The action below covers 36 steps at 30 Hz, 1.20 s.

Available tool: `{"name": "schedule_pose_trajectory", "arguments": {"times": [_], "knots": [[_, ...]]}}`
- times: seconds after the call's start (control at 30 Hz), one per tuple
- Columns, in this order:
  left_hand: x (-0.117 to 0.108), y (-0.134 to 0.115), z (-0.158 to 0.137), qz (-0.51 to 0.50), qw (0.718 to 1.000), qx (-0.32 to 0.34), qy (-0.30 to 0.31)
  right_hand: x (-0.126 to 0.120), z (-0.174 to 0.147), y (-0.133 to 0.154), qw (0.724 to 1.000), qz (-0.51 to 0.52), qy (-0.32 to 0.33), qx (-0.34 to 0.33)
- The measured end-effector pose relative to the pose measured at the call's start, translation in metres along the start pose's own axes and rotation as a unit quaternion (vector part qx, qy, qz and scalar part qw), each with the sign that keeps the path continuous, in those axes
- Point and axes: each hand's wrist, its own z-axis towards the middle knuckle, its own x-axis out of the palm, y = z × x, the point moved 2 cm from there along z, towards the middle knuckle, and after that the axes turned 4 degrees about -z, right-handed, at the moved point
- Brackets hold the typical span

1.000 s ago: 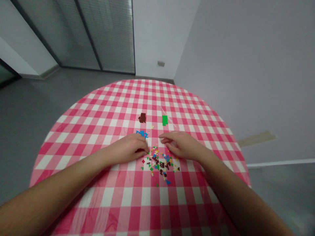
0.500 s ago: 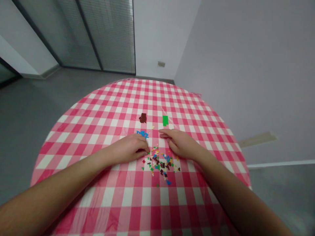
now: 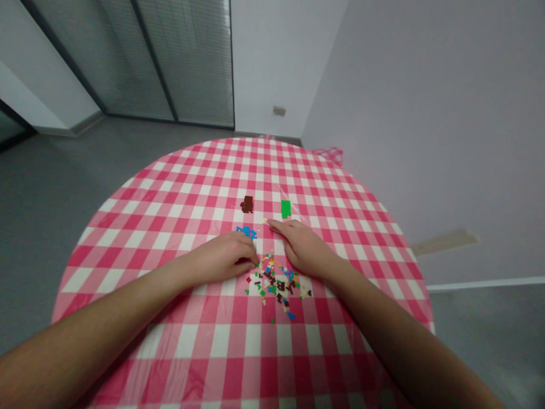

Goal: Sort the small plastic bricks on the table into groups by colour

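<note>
Brown pieces (image 3: pixel 247 205), green pieces (image 3: pixel 285 208) and blue pieces (image 3: pixel 247 232) each sit in their own patch up the worktop (image 3: pixel 204 346), so grouping by colour looks partly done. A couple of pale pieces (image 3: pixel 264 220) lie between the brown and green — maybe the start of another patch. Left to do: the mixed pile (image 3: pixel 281 286) nearest me, loose and scattered, with brown, blue, green, yellow, white and red bits all jumbled. I'd call it early, most colours still mixed.

My left hand (image 3: pixel 225 257) rests at the pile's left edge, fingers curled in, tips by the bits; can't tell if they pinch one. My right hand (image 3: pixel 307 247) is stretched past the pile, fingers held close together, tips right at the pale pieces; can't tell if anything is between them.

Versus half a second ago: my right hand has gone forward and left, from short of the pale pieces to right beside them. Left hand same spot — pile and patches look unchanged.
</note>
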Motion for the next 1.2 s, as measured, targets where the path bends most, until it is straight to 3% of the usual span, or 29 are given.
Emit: {"name": "schedule_pose_trajectory", "arguments": {"times": [0.33, 0.57, 0.77, 0.93, 1.07, 1.2], "knots": [[0.001, 0.0, 0.0, 0.0, 1.0, 0.008, -0.003, 0.003, 0.004, 0.004, 1.0, -0.019, -0.015, -0.003], [0.002, 0.002, 0.0, -0.005, 1.0, 0.003, -0.003, -0.008, -0.001, 0.005, 0.994, 0.046, 0.013, -0.101], [0.002, -0.001, 0.0, -0.003, 1.0, -0.018, -0.012, -0.003, 0.0, 0.004, 0.994, 0.04, 0.035, -0.092], [-0.001, 0.0, 0.001, 0.016, 0.996, -0.041, -0.077, -0.007, 0.002, 0.009, 0.994, 0.107, -0.005, -0.028], [-0.001, 0.001, 0.001, 0.01, 0.987, -0.049, -0.155, -0.01, 0.0, 0.013, 0.956, 0.281, -0.051, 0.068], [-0.001, -0.002, 0.0, -0.017, 0.976, -0.045, -0.214, -0.002, 0.0, 0.019, 0.875, 0.466, -0.048, 0.124]]}}
